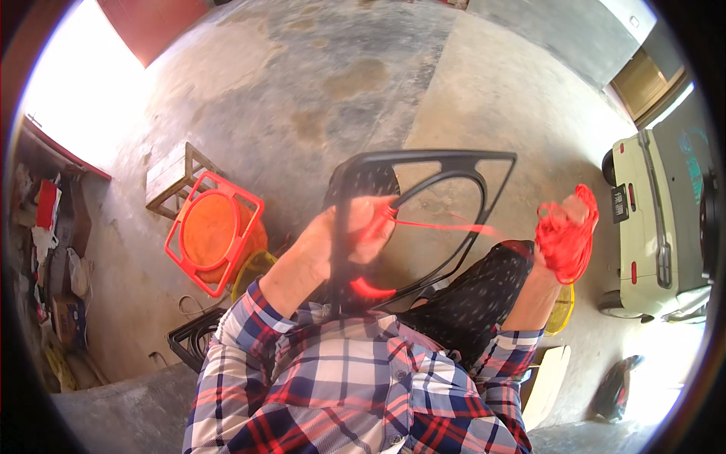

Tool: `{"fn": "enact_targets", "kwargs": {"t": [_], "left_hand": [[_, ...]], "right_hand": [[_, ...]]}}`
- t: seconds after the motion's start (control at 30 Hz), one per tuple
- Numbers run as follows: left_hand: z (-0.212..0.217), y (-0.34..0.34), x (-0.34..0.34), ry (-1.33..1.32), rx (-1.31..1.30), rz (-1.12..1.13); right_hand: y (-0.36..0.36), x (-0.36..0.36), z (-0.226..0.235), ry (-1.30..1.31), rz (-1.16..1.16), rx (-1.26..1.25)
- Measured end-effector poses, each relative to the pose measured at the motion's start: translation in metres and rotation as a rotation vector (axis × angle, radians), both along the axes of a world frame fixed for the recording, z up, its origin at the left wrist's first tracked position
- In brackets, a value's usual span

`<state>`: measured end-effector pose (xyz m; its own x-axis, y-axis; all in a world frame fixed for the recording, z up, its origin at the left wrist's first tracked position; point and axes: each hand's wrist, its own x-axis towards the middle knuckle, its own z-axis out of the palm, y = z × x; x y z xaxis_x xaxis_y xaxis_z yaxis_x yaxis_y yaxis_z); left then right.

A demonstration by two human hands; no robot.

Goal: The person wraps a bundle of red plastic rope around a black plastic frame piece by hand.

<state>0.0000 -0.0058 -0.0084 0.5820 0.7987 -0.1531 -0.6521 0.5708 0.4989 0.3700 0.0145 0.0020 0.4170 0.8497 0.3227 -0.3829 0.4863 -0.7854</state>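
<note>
My left hand (pixel 321 234) is closed around the left side of a black frame (pixel 431 157) with a ring-shaped opening. Red cord is wound on part of the ring, at the fingers and along its lower edge. From there a red strand (pixel 446 225) stretches across the opening toward my right hand (pixel 558 216), raised off to the right. That hand is closed on a looped bundle of red cord (pixel 566 246), which hides most of its fingers. Motion blurs both hands somewhat. The frame is tilted above my lap.
A red frame with a round orange middle (pixel 212 227) leans at the left, near a wooden stool (pixel 170 178). More black frames (pixel 189 340) lie beside my left elbow. A pale vehicle (pixel 650 219) stands at right, with a dark bag (pixel 616 390) below it. Clutter lines the left wall.
</note>
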Motion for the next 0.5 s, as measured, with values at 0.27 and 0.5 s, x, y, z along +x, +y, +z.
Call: {"fn": "enact_targets", "kwargs": {"t": [0.27,0.5], "left_hand": [[-0.014,0.010,-0.032,0.090,-0.029,0.163],[0.008,0.002,-0.017,0.093,0.074,-0.044]], "right_hand": [[-0.028,-0.019,-0.041,0.694,0.930,0.019],[-0.009,-0.010,0.025,0.762,0.687,0.128]]}}
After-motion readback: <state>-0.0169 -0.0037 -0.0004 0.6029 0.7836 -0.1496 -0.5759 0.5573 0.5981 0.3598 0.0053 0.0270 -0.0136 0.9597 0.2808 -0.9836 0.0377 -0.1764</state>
